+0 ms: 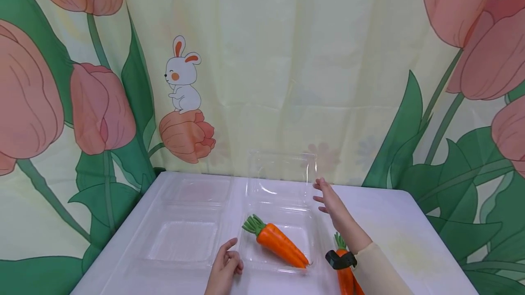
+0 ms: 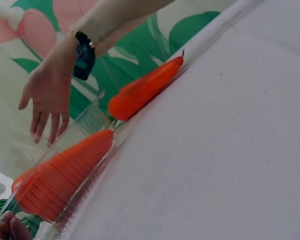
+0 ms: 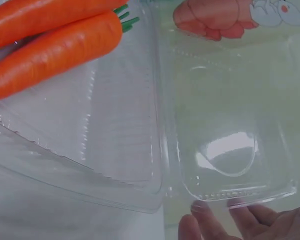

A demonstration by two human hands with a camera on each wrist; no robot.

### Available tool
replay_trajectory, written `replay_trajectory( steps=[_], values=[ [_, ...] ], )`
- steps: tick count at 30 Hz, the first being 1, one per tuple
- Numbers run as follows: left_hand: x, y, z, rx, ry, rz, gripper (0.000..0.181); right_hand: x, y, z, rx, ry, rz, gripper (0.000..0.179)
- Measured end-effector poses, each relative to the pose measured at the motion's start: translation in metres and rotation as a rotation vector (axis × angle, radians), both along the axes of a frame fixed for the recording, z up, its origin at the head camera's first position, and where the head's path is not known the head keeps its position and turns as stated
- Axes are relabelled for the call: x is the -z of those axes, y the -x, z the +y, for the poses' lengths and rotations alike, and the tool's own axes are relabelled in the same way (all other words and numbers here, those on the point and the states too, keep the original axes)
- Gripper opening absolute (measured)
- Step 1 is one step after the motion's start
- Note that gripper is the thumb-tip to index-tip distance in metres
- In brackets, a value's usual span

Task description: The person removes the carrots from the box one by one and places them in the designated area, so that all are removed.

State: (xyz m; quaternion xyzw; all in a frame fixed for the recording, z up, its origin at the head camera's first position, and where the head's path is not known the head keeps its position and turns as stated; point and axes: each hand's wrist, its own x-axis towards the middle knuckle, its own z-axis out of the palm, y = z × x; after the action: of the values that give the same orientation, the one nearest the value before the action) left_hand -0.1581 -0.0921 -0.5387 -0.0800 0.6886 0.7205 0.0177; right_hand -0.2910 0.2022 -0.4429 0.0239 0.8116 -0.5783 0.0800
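A clear plastic box (image 1: pixel 287 265) stands unlatched with its hinged lid (image 1: pixel 283 181) raised at the back. Two orange carrots (image 1: pixel 280 245) with green tops lie slantwise inside its base; they also show in the right wrist view as carrots (image 3: pixel 55 62). My right hand (image 1: pixel 332 201) is beside the lid's right edge, fingers extended and spread, fingertips (image 3: pixel 201 206) right at the lid's rim. By the left wall of the base is my left hand (image 1: pixel 225 265), its index finger extended and the others loosely bent, holding nothing visible.
A second clear box (image 1: pixel 180 240), lid laid back and nothing inside, sits on the white table (image 1: pixel 393 240) at the left. More carrots (image 1: pixel 344 276) lie right of the box, partly behind my right forearm with its black wristband (image 1: pixel 340 260). A tulip-print curtain (image 1: pixel 262 58) hangs behind.
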Motion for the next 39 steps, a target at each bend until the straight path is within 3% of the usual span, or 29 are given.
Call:
replay_trajectory(
  steps=[6,15,23,28,33,39],
  values=[
    [-0.007,-0.003,0.003,-0.049,0.034,-0.066,0.055,0.012,0.004,0.006,-0.005,0.098,-0.105,0.087],
    [-0.009,-0.002,-0.003,-0.014,0.015,-0.106,0.052,0.027,0.002,0.010,0.011,0.103,-0.171,0.087],
    [-0.012,0.001,-0.003,0.029,-0.057,-0.075,0.044,0.036,0.004,0.015,-0.002,0.165,-0.218,0.089],
    [-0.013,0.003,-0.004,0.062,-0.066,-0.042,0.053,0.037,0.005,0.015,-0.014,0.176,-0.230,0.087],
    [-0.015,0.006,-0.004,0.088,-0.057,-0.021,0.059,0.035,0.004,0.015,-0.024,0.101,-0.215,0.083],
    [-0.016,0.006,-0.006,0.092,-0.061,-0.023,0.061,0.017,0.000,0.006,0.019,-0.156,-0.114,0.071]
  ],
)
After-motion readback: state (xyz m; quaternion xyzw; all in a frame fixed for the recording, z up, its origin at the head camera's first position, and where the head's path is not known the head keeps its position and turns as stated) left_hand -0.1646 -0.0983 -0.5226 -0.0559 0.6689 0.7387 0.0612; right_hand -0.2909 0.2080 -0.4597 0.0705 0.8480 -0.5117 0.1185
